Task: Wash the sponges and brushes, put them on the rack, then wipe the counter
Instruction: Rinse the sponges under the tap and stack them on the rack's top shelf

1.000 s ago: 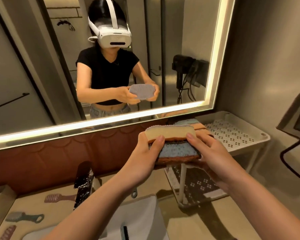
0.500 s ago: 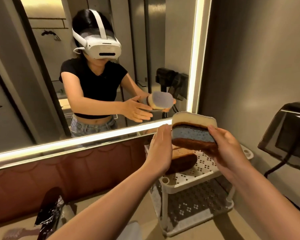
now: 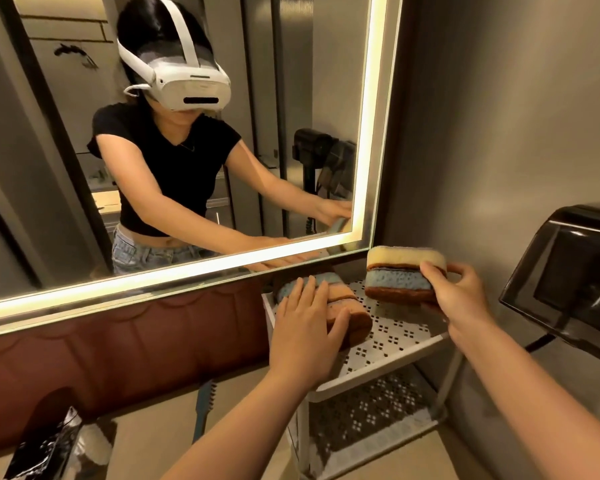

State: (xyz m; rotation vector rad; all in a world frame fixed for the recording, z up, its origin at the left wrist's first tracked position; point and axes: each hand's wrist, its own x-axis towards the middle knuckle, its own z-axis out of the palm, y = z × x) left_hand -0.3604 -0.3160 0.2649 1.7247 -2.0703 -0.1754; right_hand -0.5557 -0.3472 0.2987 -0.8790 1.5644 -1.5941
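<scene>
My right hand (image 3: 459, 292) grips a stack of sponges (image 3: 400, 275), cream on top, blue in the middle and brown below, held just above the top shelf of the white perforated rack (image 3: 392, 344). Several more sponges (image 3: 347, 306) lie on that shelf's left side. My left hand (image 3: 305, 327) rests flat on them with its fingers spread, covering most of them. A blue brush (image 3: 203, 407) leans against the brown wall band on the counter.
A lit mirror (image 3: 174, 133) fills the wall ahead and reflects a person in a headset. A dark wall-mounted dispenser (image 3: 568, 275) juts out at the right. The rack's lower shelf (image 3: 371, 417) is bare. A black faucet (image 3: 45, 448) stands at the bottom left.
The view has swung right toward the rack. My left hand let go of the stack and dropped onto the sponges on the shelf. My right hand carried its stack lower over the shelf.
</scene>
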